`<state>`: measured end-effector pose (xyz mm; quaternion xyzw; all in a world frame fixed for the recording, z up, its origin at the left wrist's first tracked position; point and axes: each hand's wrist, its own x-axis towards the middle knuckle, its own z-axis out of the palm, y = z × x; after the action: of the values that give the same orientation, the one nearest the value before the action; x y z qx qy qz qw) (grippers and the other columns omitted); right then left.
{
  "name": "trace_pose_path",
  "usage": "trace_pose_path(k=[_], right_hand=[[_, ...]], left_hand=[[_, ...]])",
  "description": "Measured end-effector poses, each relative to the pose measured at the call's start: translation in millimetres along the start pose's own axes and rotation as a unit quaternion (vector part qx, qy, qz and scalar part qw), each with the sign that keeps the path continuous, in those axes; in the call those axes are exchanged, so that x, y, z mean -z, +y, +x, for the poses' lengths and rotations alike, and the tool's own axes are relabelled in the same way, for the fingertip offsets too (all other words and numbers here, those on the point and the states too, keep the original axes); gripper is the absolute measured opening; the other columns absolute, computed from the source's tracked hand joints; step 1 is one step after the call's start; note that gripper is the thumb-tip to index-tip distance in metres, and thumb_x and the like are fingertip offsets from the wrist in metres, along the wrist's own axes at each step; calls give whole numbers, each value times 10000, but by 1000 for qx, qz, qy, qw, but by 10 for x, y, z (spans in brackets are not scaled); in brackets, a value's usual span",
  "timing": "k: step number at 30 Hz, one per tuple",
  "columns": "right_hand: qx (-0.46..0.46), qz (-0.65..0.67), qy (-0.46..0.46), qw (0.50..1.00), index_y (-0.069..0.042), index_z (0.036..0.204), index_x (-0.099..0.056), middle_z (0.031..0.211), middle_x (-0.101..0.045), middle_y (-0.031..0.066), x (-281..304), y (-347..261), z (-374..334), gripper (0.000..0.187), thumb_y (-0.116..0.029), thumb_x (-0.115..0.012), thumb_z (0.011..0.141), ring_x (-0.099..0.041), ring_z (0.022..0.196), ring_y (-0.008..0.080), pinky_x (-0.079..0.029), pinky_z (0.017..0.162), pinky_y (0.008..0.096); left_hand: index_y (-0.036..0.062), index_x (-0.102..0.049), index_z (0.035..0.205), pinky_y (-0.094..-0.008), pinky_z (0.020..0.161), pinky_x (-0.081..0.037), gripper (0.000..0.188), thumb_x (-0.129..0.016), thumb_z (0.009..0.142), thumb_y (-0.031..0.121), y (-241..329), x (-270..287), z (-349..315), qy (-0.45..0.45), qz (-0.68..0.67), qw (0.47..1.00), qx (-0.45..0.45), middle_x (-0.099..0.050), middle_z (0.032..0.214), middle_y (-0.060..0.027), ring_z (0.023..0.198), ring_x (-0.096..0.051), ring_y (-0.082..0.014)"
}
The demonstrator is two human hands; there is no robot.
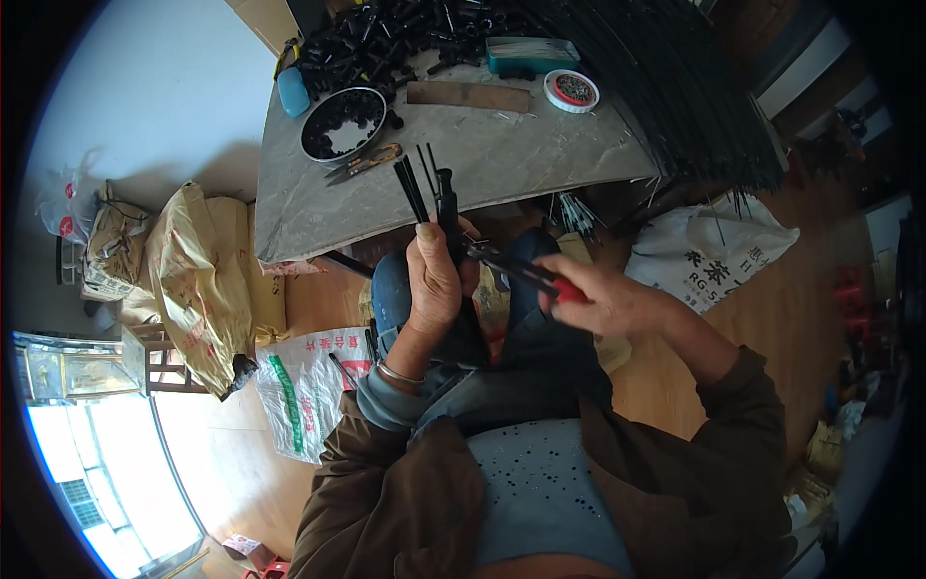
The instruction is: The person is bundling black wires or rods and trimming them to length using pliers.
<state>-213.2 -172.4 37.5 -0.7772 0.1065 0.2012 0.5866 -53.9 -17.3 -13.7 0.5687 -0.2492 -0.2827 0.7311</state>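
Over my lap, my left hand point(436, 280) is closed around several thin black rods point(410, 190) and a black plastic fitting point(447, 200), whose upper ends stick up past the thumb. My right hand point(606, 301) grips pliers with red handles point(569, 290), slightly blurred by motion. The plier jaws point(482, 251) meet the black pieces just beside my left fingers; exactly what they bite on is too small to tell. Beyond my hands, a pair of snips point(365, 166) lies on the grey table point(521, 159), beside a white-rimmed bowl point(305, 145) of small black parts.
Black plastic fittings point(386, 39) are heaped at the table's far side, near a teal box point(531, 56), a flat brown strip point(468, 95) and a round tub of small metal pieces point(573, 91). Long black rods point(666, 87) overhang the right edge. Sacks point(198, 280) stand left; a white sack point(709, 251) lies right.
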Motion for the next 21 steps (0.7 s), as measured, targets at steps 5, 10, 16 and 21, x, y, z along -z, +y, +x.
trace_pose_path(k=[5,10,16,21], right_hand=[[28,233,-18,972,-14,932,-522,617,-551,46,-144,223,-7,245,-256,-558,935,-568,512,107,-438,432,249],[-36,238,-148,959,-13,969,-517,717,-596,84,-42,317,83,191,-176,-573,889,-574,484,145,-487,464,275],[101,-82,128,983,38,1163,-501,752,-587,39,-55,119,43,325,-137,-533,891,-545,560,96,-474,560,237],[-60,225,-87,969,33,1129,-502,709,-565,33,-50,-63,1,333,-263,-484,980,-552,547,112,-483,535,241]], left_hand=[[41,-527,880,-197,371,-249,659,-343,898,674,26,3,11,-18,-11,1000,-8,-408,500,35,384,-366,-39],[39,-527,888,-199,375,-259,635,-358,911,650,5,27,-16,-28,-9,999,14,-408,501,30,392,-376,-44],[29,-528,877,-210,378,-263,659,-285,933,639,-25,91,56,-51,-28,998,25,-407,496,17,393,-374,-55],[19,-529,867,-214,379,-265,696,-250,929,653,31,77,63,-69,-51,995,45,-402,492,14,392,-369,-63]])
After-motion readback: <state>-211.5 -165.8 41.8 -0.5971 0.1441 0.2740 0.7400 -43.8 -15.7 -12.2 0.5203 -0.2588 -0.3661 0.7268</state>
